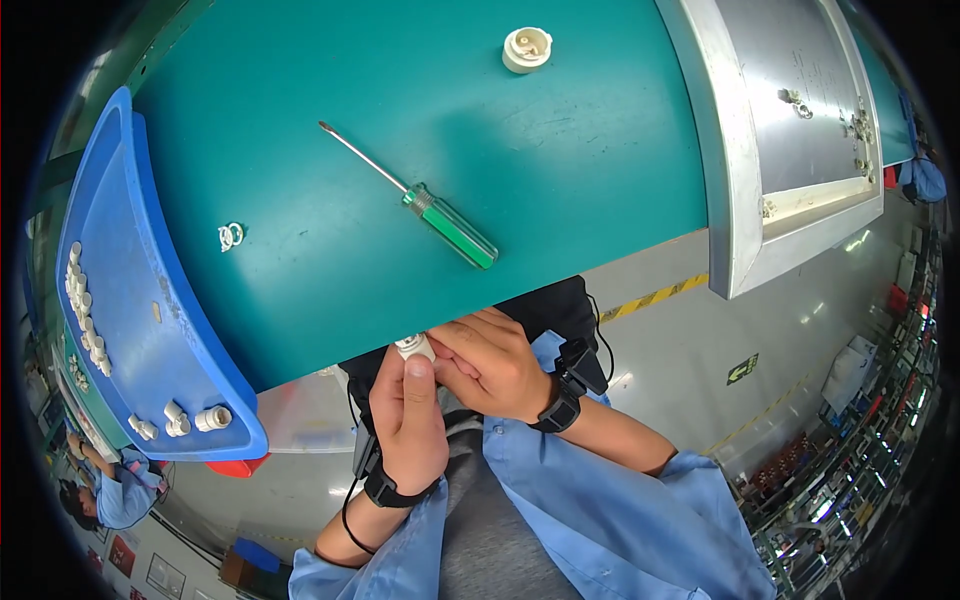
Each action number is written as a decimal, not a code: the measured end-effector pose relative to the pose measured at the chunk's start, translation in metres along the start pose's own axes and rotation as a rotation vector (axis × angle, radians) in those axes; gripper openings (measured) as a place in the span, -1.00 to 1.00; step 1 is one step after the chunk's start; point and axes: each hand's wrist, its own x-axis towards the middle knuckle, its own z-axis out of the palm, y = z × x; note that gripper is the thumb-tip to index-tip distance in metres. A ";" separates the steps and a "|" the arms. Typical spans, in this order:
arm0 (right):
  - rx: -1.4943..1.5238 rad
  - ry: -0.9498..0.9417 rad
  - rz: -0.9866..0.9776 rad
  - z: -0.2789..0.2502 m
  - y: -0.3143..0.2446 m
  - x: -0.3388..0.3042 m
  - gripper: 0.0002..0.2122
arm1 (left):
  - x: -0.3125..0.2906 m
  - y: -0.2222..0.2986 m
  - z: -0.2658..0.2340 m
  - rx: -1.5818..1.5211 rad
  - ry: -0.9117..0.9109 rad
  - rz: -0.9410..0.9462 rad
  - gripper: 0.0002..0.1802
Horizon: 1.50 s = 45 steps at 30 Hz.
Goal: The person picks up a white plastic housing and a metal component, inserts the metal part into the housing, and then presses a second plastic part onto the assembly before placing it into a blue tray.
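Just off the front edge of the green table (pixel 330 300), my left hand (pixel 410 415) pinches a small white plastic fitting (pixel 411 347) between thumb and fingers. My right hand (pixel 498 368) is closed against its right side, fingers bent inward; whether they grip the fitting or something smaller is hidden. A screwdriver (pixel 450 227) with a green handle lies on the table beyond my hands, its tip toward the far left. Farther left on the table are small white ring-shaped pieces (pixel 231 237). A round cream-white plastic cap (pixel 526 50) with a hollow inside sits at the far side.
A blue tray (pixel 190 330) at the left holds several white fittings (pixel 212 418) along its edges. To the right stands a metal-framed tray (pixel 735 150) with small metal parts (pixel 800 105) inside. A co-worker in blue (pixel 125 490) appears at the far lower left.
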 end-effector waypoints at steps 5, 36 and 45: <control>-0.005 -0.005 -0.006 0.001 0.001 0.000 -0.63 | -0.001 -0.001 -0.003 0.107 0.035 0.022 -0.65; -0.127 0.056 -0.116 -0.006 0.002 0.009 -0.63 | 0.007 0.000 -0.004 -0.072 -0.133 -0.005 -0.55; -0.173 0.095 -0.137 -0.009 -0.004 0.009 -0.69 | 0.006 0.001 0.003 -0.126 -0.136 0.006 -0.54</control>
